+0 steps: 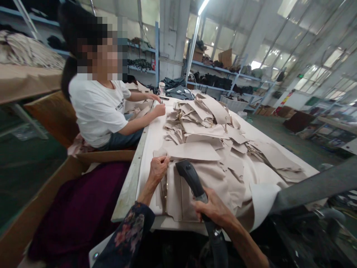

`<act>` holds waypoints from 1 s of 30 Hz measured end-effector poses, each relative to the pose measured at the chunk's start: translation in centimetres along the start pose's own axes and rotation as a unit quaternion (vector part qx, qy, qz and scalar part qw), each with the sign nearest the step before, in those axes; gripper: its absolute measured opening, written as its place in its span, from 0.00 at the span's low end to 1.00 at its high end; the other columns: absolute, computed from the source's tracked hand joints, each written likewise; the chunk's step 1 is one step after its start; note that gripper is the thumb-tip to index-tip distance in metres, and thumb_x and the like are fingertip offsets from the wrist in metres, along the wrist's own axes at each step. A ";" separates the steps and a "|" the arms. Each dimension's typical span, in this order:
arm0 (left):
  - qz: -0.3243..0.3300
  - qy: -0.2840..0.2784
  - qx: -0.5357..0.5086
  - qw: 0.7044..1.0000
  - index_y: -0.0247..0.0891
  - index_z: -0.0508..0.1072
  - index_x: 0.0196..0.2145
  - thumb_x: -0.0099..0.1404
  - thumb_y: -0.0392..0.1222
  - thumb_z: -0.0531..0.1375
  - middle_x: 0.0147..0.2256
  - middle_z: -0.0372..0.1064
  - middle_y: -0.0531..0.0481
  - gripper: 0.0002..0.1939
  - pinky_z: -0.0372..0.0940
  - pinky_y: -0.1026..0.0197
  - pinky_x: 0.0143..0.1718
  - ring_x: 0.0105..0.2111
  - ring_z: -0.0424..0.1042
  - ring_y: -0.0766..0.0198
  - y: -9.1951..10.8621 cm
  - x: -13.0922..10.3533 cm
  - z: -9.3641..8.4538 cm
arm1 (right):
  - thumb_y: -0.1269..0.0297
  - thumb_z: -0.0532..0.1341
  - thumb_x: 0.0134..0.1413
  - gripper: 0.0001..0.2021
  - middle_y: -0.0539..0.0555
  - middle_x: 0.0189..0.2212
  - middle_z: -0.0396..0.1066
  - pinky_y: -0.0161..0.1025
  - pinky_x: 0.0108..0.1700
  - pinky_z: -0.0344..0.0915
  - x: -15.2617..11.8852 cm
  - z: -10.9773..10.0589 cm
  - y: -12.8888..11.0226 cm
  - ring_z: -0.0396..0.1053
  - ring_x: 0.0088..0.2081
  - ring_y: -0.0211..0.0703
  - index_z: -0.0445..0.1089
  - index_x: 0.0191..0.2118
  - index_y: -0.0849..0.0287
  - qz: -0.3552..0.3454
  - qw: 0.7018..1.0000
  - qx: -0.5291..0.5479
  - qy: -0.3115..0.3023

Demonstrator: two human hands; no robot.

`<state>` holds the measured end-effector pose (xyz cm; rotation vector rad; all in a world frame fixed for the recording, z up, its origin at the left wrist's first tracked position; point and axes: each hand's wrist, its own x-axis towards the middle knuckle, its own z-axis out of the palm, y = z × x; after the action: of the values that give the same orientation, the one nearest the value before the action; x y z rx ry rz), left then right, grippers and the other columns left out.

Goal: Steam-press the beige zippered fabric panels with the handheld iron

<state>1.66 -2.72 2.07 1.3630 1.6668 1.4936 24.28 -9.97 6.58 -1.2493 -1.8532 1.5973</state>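
My right hand (213,206) is wrapped round a black handheld tool (192,178) with a curved neck and a hose running down behind it. The tool's head lies over a beige fabric piece (175,197) at the table's near edge. With fingers pinched, my left hand (158,169) holds the upper left part of this beige piece, beside a line of small shiny metal parts (166,188). Just beyond both hands, a large pile of beige pieces (200,130) covers the middle of the table.
A person in a white shirt (97,111) sits at the table's left side, hands over its edge. A cardboard box (67,167) with dark purple cloth (80,201) stands at the lower left. A grey metal beam (315,186) crosses at right. Shelves (217,69) stand behind.
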 end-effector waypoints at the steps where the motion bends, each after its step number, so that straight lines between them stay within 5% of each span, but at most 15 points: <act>1: 0.003 -0.001 -0.002 1.000 0.37 0.59 0.13 0.56 0.50 0.54 0.14 0.47 0.57 0.20 0.45 0.64 0.21 0.18 0.49 0.70 0.0 -0.1 0.0 | 0.62 0.58 0.49 0.08 0.45 0.16 0.63 0.30 0.20 0.61 0.3 0.1 -0.2 0.62 0.18 0.34 0.61 0.32 0.60 0.001 1.000 0.001 0.000; 6: -0.003 0.014 -0.020 1.000 0.40 0.52 0.13 0.57 0.50 0.51 0.14 0.44 0.57 0.21 0.43 0.63 0.21 0.18 0.46 0.70 -0.4 -0.4 0.2 | 0.63 0.58 0.49 0.08 0.45 0.17 0.64 0.29 0.20 0.61 1.9 0.6 -1.3 0.62 0.17 0.33 0.61 0.32 0.61 -0.010 1.000 0.013 0.005; 15: -0.005 0.038 0.028 0.999 0.39 0.54 0.12 0.57 0.51 0.53 0.15 0.44 0.57 0.21 0.45 0.64 0.21 0.19 0.48 0.70 -0.9 -0.7 0.6 | 0.62 0.58 0.48 0.09 0.46 0.15 0.63 0.28 0.17 0.59 3.1 1.5 -2.2 0.60 0.16 0.32 0.61 0.26 0.62 -0.031 0.999 0.042 0.012; 19: -0.009 0.030 0.042 0.999 0.37 0.61 0.14 0.54 0.50 0.54 0.15 0.49 0.57 0.18 0.48 0.65 0.22 0.20 0.52 0.68 -0.7 -0.7 0.5 | 0.63 0.59 0.47 0.07 0.45 0.15 0.62 0.28 0.17 0.60 2.2 1.6 -1.8 0.60 0.16 0.32 0.61 0.28 0.61 -0.026 0.998 0.049 0.025; 26: -0.004 0.050 0.027 0.998 0.38 0.58 0.11 0.54 0.48 0.54 0.13 0.47 0.57 0.19 0.47 0.64 0.21 0.18 0.50 0.69 -0.9 -0.4 0.6 | 0.63 0.58 0.49 0.07 0.46 0.17 0.64 0.28 0.19 0.62 -1.5 0.9 1.0 0.62 0.17 0.32 0.61 0.32 0.60 0.010 0.999 0.037 0.034; 30: -0.032 0.047 -0.049 0.997 0.33 0.72 0.20 0.56 0.51 0.54 0.15 0.61 0.54 0.19 0.57 0.64 0.24 0.21 0.61 0.66 -1.3 -0.2 0.9 | 0.63 0.58 0.50 0.07 0.46 0.15 0.64 0.28 0.18 0.61 -3.0 0.7 1.6 0.61 0.16 0.32 0.61 0.31 0.61 0.023 0.999 0.020 0.036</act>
<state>2.07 -2.39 0.52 1.1942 1.6553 1.6008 25.89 -12.85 5.68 -1.3232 -1.7536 1.5827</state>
